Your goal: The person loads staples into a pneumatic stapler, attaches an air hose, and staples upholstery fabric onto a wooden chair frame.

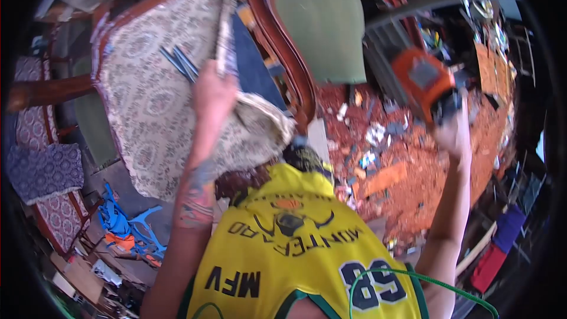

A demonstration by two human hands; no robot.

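My left hand point(214, 97) is closed over the seat of an upholstered chair, at the folded edge of its flowered cream fabric point(153, 88). Thin grey metal strips point(179, 64) stick out from its fingers. Whether the fingers also pinch the fabric is hard to see. The chair's red-brown wooden frame point(283, 35) curves around a dark blue panel point(256, 62) beside the fold. Off to the right, my right hand point(453, 133) is wrapped around the handle of an orange and black power tool point(422, 80), blurred and held apart from the chair.
A green padded panel point(322, 26) leans behind the chair. Scraps litter the reddish floor point(425, 183) on the right. Blue straps point(121, 215) lie at the lower left, near a purple patterned cushion point(46, 171). A green cord point(425, 280) crosses my yellow shirt.
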